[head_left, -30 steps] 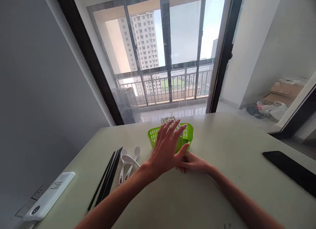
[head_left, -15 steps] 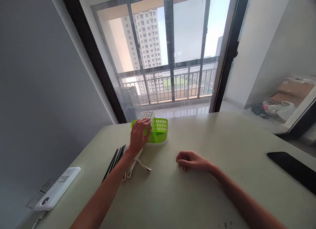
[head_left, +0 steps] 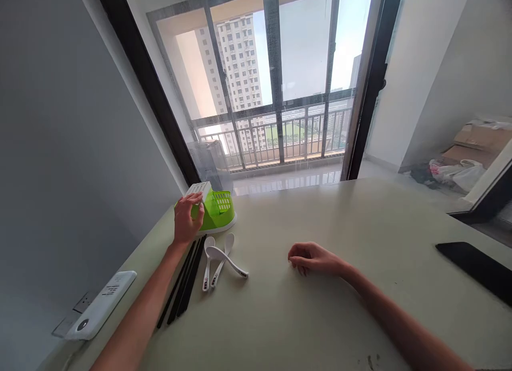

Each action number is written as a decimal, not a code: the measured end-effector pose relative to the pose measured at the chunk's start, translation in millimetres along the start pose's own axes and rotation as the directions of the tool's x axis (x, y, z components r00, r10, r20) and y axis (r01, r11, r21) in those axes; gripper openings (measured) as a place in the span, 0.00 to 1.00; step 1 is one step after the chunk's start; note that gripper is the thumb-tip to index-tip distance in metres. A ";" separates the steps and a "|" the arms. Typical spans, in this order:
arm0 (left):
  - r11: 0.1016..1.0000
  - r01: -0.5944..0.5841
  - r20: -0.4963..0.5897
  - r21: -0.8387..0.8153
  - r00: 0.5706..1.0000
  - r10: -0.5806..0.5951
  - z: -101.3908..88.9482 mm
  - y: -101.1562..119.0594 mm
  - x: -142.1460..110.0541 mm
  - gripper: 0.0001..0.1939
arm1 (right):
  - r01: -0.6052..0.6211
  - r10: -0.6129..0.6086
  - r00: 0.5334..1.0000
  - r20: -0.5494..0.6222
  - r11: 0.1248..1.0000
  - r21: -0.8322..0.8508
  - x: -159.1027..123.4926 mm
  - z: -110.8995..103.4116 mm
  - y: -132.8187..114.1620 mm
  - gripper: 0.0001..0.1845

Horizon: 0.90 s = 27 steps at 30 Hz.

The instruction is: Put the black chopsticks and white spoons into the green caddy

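My left hand (head_left: 187,217) grips the white-topped part of a green utensil holder (head_left: 222,220) at the far left of the table. The holder has a slotted white block, a green basket wall with holes and a white base. Close to that wrist, on the near side, lie several black chopsticks (head_left: 184,285) side by side. Just right of them are three white spoons, among them a crossed spoon (head_left: 231,262), a left spoon (head_left: 207,264) and another spoon (head_left: 229,244). My right hand (head_left: 310,258) rests on the tabletop with loosely curled fingers, nothing visible in them.
The pale green table (head_left: 320,317) reaches to a glass door with a dark frame. A white power bank-like device (head_left: 104,307) lies at the left edge beside the wall. A flat black object (head_left: 472,267) lies at right. Boxes (head_left: 486,141) and bags stand on the floor beyond.
My left hand has shifted the green utensil holder to the left, uncovering the spoons and more of the chopsticks. My right hand has stayed nearly in place.
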<state>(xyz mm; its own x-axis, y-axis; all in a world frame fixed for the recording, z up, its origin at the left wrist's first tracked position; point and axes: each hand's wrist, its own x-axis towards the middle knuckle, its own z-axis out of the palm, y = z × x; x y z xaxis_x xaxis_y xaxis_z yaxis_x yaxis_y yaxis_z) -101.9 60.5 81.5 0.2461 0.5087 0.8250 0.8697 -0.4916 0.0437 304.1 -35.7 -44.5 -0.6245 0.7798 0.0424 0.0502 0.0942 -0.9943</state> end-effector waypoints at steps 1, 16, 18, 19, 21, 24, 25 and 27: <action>1.000 0.008 -0.013 0.016 1.000 -0.007 1.0 5.2 -0.4 0.13 | -0.004 0.004 1.000 -0.003 1.000 -0.003 0.5 0.4 0.3 0.21; 0.677 0.292 0.535 -0.676 0.826 0.179 98.5 273.4 -72.1 0.16 | 0.012 -0.058 0.988 -0.140 0.950 -0.311 2.7 -1.8 16.5 0.06; 0.657 0.351 0.565 -0.667 0.813 0.139 98.6 275.1 -73.9 0.16 | -0.001 -0.050 0.989 -0.142 0.942 -0.336 3.0 -2.2 19.0 0.10; 0.648 0.366 0.571 -0.668 0.811 0.130 97.0 273.6 -74.2 0.16 | -0.007 -0.043 0.989 -0.139 0.939 -0.345 3.2 -1.9 19.0 0.11; 0.641 0.381 0.576 -0.666 0.809 0.117 92.6 269.8 -74.6 0.17 | -0.016 -0.034 0.990 -0.134 0.934 -0.357 3.2 -0.5 17.5 0.11; 0.647 0.394 0.588 -0.653 0.802 0.106 88.8 267.4 -75.8 0.17 | -0.030 -0.021 0.991 -0.134 0.929 -0.368 2.6 1.0 14.7 0.11; 0.651 0.394 0.591 -0.649 0.800 0.104 88.7 267.5 -76.4 0.17 | -0.035 -0.017 0.991 -0.135 0.928 -0.370 2.4 1.2 14.2 0.10; 0.658 0.388 0.593 -0.645 0.798 0.111 89.6 267.8 -77.6 0.17 | -0.040 -0.013 0.990 -0.137 0.927 -0.373 2.0 1.5 14.3 0.11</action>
<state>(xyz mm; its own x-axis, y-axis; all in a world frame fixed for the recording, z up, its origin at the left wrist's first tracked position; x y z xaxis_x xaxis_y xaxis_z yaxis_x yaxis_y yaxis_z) 150.3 -47.3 -21.3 0.5462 0.7704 0.3288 0.3920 -0.5820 0.7125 302.4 -33.7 -58.7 -0.5120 0.8563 0.0681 0.3620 0.2870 -0.8869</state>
